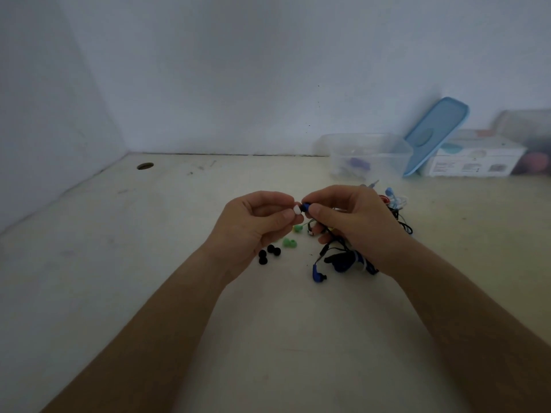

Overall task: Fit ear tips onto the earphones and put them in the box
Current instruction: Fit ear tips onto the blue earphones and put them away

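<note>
My left hand [256, 225] pinches a white ear tip [297, 210] between thumb and forefinger. My right hand [354, 225] pinches a blue earbud [306, 207] right against that tip, above the table. The earbud's black cable runs down under my right hand to a blue bundle [346, 261], and its second blue earbud [317, 274] lies on the table. Three black ear tips [269, 253] and green ear tips [289, 242] lie below my left hand. A clear plastic box [366, 155] stands open at the back right.
A blue lid [435, 132] leans against the clear box. A white carton [474, 159] stands behind it by the wall. More tangled earphones [396, 204] lie right of my right hand. The table [149, 263] has a round hole [145, 166] at back left.
</note>
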Demonstrator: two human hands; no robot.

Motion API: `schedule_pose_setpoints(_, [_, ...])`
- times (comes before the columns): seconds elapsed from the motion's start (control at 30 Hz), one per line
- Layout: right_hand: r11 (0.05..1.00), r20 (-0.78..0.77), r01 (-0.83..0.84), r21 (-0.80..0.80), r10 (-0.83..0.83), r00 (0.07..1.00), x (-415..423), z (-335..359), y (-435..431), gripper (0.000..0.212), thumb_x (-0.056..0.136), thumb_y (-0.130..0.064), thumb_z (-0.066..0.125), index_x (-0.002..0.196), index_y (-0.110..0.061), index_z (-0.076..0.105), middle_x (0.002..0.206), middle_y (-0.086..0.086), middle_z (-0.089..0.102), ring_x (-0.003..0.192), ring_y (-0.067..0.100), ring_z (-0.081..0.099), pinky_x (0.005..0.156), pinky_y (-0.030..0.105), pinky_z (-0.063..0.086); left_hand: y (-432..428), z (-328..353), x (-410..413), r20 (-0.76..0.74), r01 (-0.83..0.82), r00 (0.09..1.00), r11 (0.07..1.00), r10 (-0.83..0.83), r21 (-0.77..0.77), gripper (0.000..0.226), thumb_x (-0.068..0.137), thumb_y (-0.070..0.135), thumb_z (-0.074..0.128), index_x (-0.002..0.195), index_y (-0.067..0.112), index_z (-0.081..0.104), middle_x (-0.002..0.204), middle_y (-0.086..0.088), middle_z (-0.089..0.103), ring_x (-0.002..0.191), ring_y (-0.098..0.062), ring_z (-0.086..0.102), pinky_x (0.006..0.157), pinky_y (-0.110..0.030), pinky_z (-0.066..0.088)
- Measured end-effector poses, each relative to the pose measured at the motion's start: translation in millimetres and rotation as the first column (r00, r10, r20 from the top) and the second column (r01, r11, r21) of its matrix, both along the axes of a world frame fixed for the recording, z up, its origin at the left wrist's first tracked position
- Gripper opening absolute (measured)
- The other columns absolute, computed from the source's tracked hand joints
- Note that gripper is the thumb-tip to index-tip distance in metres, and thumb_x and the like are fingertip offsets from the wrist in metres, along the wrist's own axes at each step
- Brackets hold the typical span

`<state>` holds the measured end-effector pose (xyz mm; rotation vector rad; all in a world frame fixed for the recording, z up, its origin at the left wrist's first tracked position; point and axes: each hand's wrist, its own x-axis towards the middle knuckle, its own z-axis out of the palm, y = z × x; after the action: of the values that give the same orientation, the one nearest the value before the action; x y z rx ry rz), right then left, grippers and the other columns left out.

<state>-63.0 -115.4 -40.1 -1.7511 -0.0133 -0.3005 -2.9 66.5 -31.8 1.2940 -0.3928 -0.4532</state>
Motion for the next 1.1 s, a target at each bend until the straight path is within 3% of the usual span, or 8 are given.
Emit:
schedule_pose_setpoints(0.23, [0.999,-0.009,-0.013,-0.032,0.013,1.000,0.0,-0.5,-1.7,0.017,0.094,-0.008,0.064,0.107,-0.010,0.074,0.081,0.003,0.076,0.070,0.016,0.069,0.066,0.027,0.060,-1.3,-1.3,0.0,0.016,0.009,1.000,0.999,-0.009,0.034,0.017,0.083,-0.003,0.067,0.098,0.005,0.068,0.094,-0.013,0.076,0.086,-0.020,0.075,0.069,-0.020,0.057])
schedule_pose_setpoints(0.37, [0.999,0.000,-0.015,-0.040,0.015,1.000,0.0,-0.9,-2.0,0.017,0.094,-0.007,0.064,0.108,-0.009,0.074,0.080,0.002,0.076,0.070,0.016,0.070,0.066,0.027,0.059,-1.5,-0.6,-1.0,0.018,0.019,1.000,0.999,-0.019,0.030,0.026,0.071,0.008,0.072,0.097,0.006,0.069,0.095,-0.013,0.076,0.088,-0.021,0.075,0.070,-0.020,0.056])
schedule_pose_setpoints(0.5, [0.998,0.019,-0.009,-0.060,0.010,1.000,0.3,-1.8,-2.1,0.017,0.094,-0.006,0.064,0.107,-0.009,0.074,0.078,0.001,0.076,0.068,0.015,0.069,0.065,0.027,0.059,-1.8,-2.1,-0.4,0.006,0.026,1.000,0.999,-0.026,0.020,0.017,0.080,-0.002,0.067,0.096,0.004,0.069,0.092,-0.013,0.076,0.086,-0.021,0.075,0.069,-0.020,0.057])
schedule_pose_setpoints(0.87, [0.996,0.041,0.022,-0.084,-0.018,0.999,1.4,-4.7,-1.8,0.017,0.094,-0.004,0.063,0.104,-0.011,0.075,0.076,0.001,0.075,0.066,0.015,0.069,0.064,0.026,0.059,-4.8,-3.0,-2.8,0.005,0.015,1.000,1.000,-0.015,0.008,0.027,0.064,0.010,0.073,0.091,0.006,0.072,0.091,-0.013,0.076,0.088,-0.022,0.075,0.070,-0.020,0.057])
schedule_pose_setpoints(1.1, [0.988,0.095,0.054,-0.146,-0.040,0.995,0.6,-4.9,2.1,0.017,0.093,-0.004,0.065,0.100,-0.016,0.074,0.076,0.001,0.075,0.067,0.018,0.071,0.062,0.027,0.061,-4.5,-3.1,-3.1,-0.003,-0.008,1.000,0.999,0.009,0.032,0.017,0.075,0.002,0.070,0.092,0.005,0.072,0.089,-0.013,0.076,0.086,-0.021,0.075,0.071,-0.020,0.058])
